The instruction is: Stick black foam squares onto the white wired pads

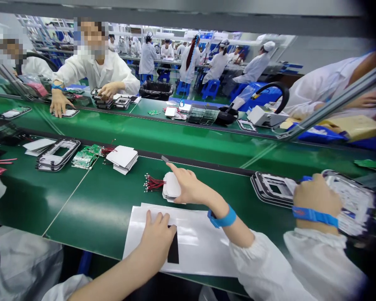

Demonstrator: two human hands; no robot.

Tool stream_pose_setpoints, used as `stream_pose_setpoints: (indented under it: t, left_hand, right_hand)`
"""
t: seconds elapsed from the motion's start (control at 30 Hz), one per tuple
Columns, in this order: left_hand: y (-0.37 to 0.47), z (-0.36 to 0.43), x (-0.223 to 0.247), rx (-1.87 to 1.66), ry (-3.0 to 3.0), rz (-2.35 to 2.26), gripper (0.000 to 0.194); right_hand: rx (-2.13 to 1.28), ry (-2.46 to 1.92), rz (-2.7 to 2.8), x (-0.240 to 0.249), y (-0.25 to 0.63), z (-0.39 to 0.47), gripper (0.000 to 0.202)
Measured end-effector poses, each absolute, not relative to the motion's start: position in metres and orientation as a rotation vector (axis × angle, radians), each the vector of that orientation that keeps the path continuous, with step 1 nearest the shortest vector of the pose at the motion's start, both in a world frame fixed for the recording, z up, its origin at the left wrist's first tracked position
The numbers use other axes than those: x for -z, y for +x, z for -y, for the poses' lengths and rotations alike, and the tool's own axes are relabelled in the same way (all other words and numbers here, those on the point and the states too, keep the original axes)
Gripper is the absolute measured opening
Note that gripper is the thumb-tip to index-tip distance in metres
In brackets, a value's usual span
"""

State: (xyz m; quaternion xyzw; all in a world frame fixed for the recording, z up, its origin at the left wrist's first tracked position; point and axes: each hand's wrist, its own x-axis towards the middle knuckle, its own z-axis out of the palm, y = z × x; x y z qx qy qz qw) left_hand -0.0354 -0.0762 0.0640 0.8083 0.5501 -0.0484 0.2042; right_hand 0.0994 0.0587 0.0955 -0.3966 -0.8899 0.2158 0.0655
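My left hand (158,238) rests on glossy white sheets (203,246), its fingers spread. The fingers lie by the upper part of a flat black rectangle (173,248) on the sheets. My right hand (192,186), with a blue wristband, is at the right side of a stack of white flat pads (171,187) with red wires. Its index finger points out and the thumb is apart, by the stack's lower edge. A small grey piece (165,159) shows at the index fingertip; whether it sticks to the finger I cannot tell.
A co-worker's hand (316,200) is at the right, by black-and-white frames (274,188). To the left are another pad stack (123,159), green circuit boards (87,156) and more frames (59,154). A green conveyor belt (128,133) runs behind, with a person (97,71) opposite.
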Motion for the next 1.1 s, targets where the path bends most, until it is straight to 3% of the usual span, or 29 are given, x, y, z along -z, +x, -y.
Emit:
stream_pose_setpoints:
  t: [0.17, 0.53, 0.67, 0.77, 0.83, 0.97, 1.1]
  left_hand:
    - [-0.040, 0.076, -0.060, 0.114, 2.264, -1.504, 0.030]
    - [-0.047, 0.080, -0.065, 0.010, 2.215, -1.504, 0.031]
    - [-0.057, 0.081, -0.070, -0.473, 1.855, -1.395, 0.028]
    - [-0.063, 0.077, -0.079, -0.982, 1.114, -1.187, 0.043]
    - [-0.063, 0.074, -0.085, -1.136, 0.663, -0.939, 0.059]
    - [-0.054, 0.077, -0.088, -1.057, 0.396, -0.498, 0.067]
    - [-0.039, 0.091, -0.079, -0.977, 0.513, -0.402, 0.075]
  right_hand:
    - [-0.687, -1.194, 2.710, -0.089, 0.097, -0.067, 0.105]
    - [-1.014, -1.171, 2.512, -0.095, 0.112, -0.078, 0.112]
    - [-1.013, -1.213, 2.390, -0.103, 0.118, -0.073, 0.110]
    - [-0.967, -1.210, 2.267, -0.117, 0.122, -0.053, 0.107]
    - [-0.928, -1.172, 2.231, -0.129, 0.123, -0.031, 0.105]
    - [-0.735, -0.987, 2.378, -0.145, 0.124, 0.024, 0.095]
    - [-0.490, -0.806, 2.524, -0.141, 0.122, 0.060, 0.093]
